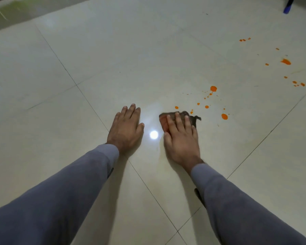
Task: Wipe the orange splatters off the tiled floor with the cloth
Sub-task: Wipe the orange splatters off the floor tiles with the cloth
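Orange splatters (pixel 213 88) beside cloth (pixel 179 117), right hand (pixel 181 138) pressing it flat-fingered, left hand (pixel 126 127) spread on tiles (pixel 78 50).

No text, label, brand, number or sign can be read anywhere in this view.
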